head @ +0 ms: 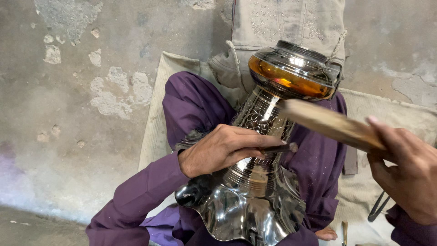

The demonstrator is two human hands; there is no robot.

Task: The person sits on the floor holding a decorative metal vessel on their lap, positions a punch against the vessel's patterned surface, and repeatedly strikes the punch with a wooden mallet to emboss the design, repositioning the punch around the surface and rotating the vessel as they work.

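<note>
A shiny metal vessel with a wavy flared rim lies across my lap, its round base pointing away from me. Fine engraved patterns cover its neck. My left hand rests on the neck and grips a thin metal chisel, tip against the engraved band. My right hand holds a wooden stick, blurred, raised just above the chisel's end. Purple sleeves and trousers surround the vessel.
I sit on a beige cloth mat on a worn, patchy concrete floor. A folded beige cloth props the vessel's base. Dark metal tongs and a small tool lie on the mat at right.
</note>
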